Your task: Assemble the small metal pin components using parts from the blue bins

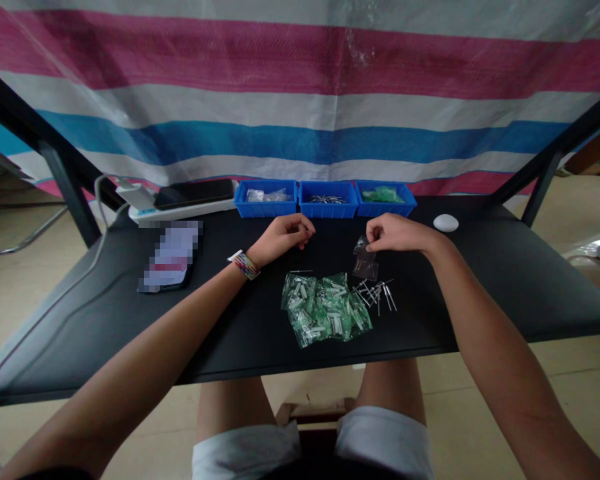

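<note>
My right hand (397,233) pinches the edge of a small clear plastic bag (365,265) above the black table; a second bag may overlap it. To the left, my left hand (286,239) rests with fingers curled and closed; anything inside them is hidden. Between my forearms lies a pile of filled clear bags (325,310) holding green and whitish pieces. Beside that pile, several loose metal pins that look like rivets (377,295) are scattered below my right hand. One more thin pin (301,271) lies just above the pile.
Three blue bins stand along the back: one with clear bags (266,208), one with metal pins (329,209), one with green pieces (386,208). A phone (173,257), a power strip (185,212) with another dark phone (195,193), and a white oval object (445,223) are around.
</note>
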`<state>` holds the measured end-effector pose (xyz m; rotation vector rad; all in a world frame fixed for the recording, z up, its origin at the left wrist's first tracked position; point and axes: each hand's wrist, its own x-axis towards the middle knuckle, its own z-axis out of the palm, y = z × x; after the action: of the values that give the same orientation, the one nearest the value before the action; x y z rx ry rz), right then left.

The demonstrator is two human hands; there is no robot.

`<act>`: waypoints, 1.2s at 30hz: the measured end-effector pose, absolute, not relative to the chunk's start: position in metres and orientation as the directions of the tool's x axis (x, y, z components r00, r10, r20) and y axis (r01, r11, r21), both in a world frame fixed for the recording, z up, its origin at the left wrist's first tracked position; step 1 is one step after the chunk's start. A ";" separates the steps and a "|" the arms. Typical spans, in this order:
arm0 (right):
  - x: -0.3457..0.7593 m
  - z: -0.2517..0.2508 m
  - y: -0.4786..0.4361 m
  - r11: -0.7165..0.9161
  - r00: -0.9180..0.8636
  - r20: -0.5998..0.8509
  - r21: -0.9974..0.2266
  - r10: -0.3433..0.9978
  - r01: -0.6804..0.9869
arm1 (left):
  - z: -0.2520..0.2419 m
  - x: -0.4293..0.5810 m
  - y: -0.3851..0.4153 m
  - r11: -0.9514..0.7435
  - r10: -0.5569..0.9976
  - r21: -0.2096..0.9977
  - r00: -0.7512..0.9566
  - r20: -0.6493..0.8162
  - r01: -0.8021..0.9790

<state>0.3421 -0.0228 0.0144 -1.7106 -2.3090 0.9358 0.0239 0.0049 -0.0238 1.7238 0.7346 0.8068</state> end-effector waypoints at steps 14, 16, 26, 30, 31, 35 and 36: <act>0.266 -0.008 -0.034 0.073 -0.208 0.045 -0.989 0.977 0.128 | -0.018 0.026 -0.001 -0.289 0.783 0.951 0.599 0.167 0.113; 0.260 -0.012 -0.035 0.059 -0.215 0.034 -0.992 0.976 0.111 | -0.019 0.026 0.000 -0.308 0.772 0.947 0.606 0.193 0.091; 0.260 -0.014 -0.035 0.052 -0.207 0.028 -0.992 0.978 0.115 | -0.019 0.027 0.001 -0.305 0.791 0.949 0.577 0.205 0.081; 0.255 -0.020 -0.034 0.083 -0.148 0.068 -0.992 0.987 0.097 | -0.018 0.026 0.001 -0.290 0.802 0.951 0.568 0.183 0.104; 0.253 -0.021 -0.034 0.096 -0.137 0.083 -0.991 0.987 0.090 | -0.017 0.026 0.001 -0.287 0.801 0.951 0.573 0.174 0.113; 0.250 -0.020 -0.036 0.182 -0.111 0.170 -0.977 0.979 0.108 | -0.018 0.025 0.001 -0.283 0.797 0.948 0.586 0.145 0.149; 0.250 -0.019 -0.037 0.203 -0.102 0.190 -0.968 0.976 0.144 | -0.019 0.024 0.001 -0.278 0.802 0.948 0.581 0.139 0.157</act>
<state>0.2500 -0.0373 -0.0188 -1.1261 -1.4744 1.0454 0.0244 0.0014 -0.0186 1.7685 0.7895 0.7722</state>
